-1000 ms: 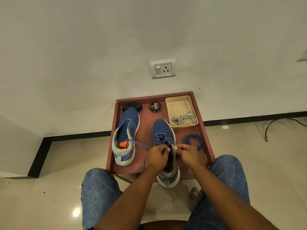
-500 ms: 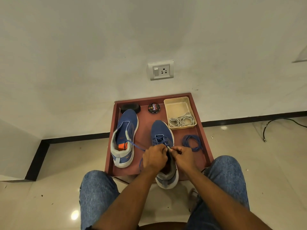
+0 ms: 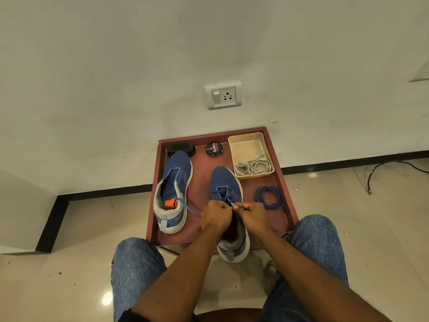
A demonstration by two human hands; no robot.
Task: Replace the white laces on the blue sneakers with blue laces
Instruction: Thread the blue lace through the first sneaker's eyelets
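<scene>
Right sneaker [image 3: 226, 182]: blue, at 6 o'clock on the red tray [image 3: 287, 201], toe to 12, heel overhanging the tray's near edge. Blue lace [image 3: 222, 194] threaded through its front eyelets.

Left hand [image 3: 216, 218]: grip clenched, fingers curled on the blue lace at the sneaker's throat; a loose lace end trails out toward 9 o'clock.

Right hand [image 3: 253, 216]: grip pinching the lace tip, knuckles nearly touching the left hand.

Left sneaker [image 3: 174, 189]: at 9 o'clock on the tray, unlaced, well apart from both hands.

Spare blue lace [image 3: 268, 197]: coiled at 3 o'clock, just beside the right hand.

Cream bin [image 3: 246, 145]: at 1 o'clock, holding coiled white laces [image 3: 253, 167] at its near end.

Polish tin [image 3: 214, 149]: at 12 o'clock.

Black brush [image 3: 181, 148]: at 11 o'clock, touching the left sneaker's toe.
</scene>
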